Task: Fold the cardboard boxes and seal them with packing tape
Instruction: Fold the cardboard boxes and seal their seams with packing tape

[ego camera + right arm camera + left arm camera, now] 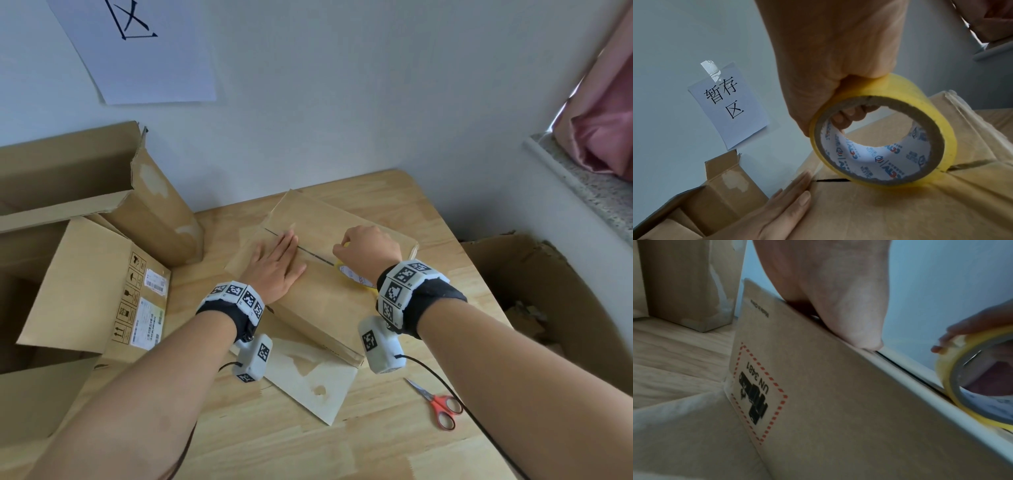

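Note:
A brown cardboard box [325, 298] lies on the wooden table [308, 445] with its top flaps folded down and a dark seam [315, 255] between them. My left hand [277, 265] lies flat on the near flap, fingers straight, beside the seam [830, 180]. My right hand [368, 248] grips a yellow roll of packing tape [879, 138], fingers through its core, and holds it on the seam at the box's right end. In the left wrist view the left hand [838, 305] presses the flap and the tape roll [970, 374] stands to the right.
Red-handled scissors [436, 404] lie on the table near the right. A large open box [85, 274] with labels stands left, another open box [555, 308] stands right of the table. A loose flap [308, 380] lies in front. A paper sign [729, 104] is taped to the wall.

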The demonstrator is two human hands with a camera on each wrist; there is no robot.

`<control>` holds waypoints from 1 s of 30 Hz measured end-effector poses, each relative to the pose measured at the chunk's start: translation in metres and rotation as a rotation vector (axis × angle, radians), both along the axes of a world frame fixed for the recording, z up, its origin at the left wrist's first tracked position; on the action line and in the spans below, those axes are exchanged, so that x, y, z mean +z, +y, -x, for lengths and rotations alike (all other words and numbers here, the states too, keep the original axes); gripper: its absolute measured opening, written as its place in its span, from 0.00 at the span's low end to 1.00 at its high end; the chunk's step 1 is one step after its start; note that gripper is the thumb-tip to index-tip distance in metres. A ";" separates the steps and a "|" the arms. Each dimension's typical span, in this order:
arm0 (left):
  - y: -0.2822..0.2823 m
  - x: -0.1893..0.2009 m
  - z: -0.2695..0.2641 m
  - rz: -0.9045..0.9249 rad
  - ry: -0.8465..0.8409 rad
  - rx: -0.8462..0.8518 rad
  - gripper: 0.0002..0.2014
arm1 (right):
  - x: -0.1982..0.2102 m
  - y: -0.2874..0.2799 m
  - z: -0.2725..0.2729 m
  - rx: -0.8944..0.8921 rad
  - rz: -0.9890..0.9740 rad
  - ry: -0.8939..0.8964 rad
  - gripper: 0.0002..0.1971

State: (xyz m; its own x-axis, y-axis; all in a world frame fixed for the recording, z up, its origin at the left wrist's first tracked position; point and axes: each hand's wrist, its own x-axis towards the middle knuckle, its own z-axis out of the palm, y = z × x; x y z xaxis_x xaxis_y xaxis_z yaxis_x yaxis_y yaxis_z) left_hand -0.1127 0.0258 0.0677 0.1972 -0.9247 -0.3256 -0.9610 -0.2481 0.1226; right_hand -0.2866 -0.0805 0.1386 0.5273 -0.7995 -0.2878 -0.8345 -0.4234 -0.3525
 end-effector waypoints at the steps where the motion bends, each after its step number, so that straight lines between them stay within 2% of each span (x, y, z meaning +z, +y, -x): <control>1: 0.000 -0.001 0.004 0.016 0.010 0.001 0.32 | 0.000 0.000 0.000 0.000 -0.001 0.002 0.17; 5: -0.002 -0.002 0.010 0.065 0.087 0.051 0.25 | 0.002 0.000 0.002 0.011 -0.017 -0.019 0.19; 8: -0.007 0.001 0.011 0.070 0.154 0.124 0.24 | 0.008 -0.004 0.006 -0.030 -0.088 -0.108 0.18; 10: -0.005 0.003 0.011 0.025 0.120 0.108 0.29 | 0.010 -0.007 0.013 -0.055 -0.141 -0.145 0.17; 14: -0.001 0.006 0.010 -0.080 0.008 -0.006 0.51 | 0.003 -0.011 0.028 -0.043 -0.144 -0.187 0.15; 19: -0.003 0.010 0.016 -0.101 -0.008 0.039 0.48 | -0.002 -0.005 0.032 -0.018 -0.087 -0.241 0.20; 23: -0.006 0.012 0.018 -0.151 -0.020 0.048 0.49 | 0.004 -0.008 0.051 0.005 0.026 -0.134 0.18; 30: -0.003 0.013 0.016 -0.152 0.001 0.058 0.50 | 0.004 -0.002 0.072 0.006 0.093 -0.071 0.22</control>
State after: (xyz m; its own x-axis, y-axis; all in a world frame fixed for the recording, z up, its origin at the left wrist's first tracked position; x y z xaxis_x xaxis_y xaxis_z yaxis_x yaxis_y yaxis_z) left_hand -0.1292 0.0225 0.0805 0.2486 -0.8518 -0.4611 -0.9444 -0.3189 0.0800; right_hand -0.3589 -0.0826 0.1431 0.5488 -0.8176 -0.1744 -0.8059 -0.4620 -0.3702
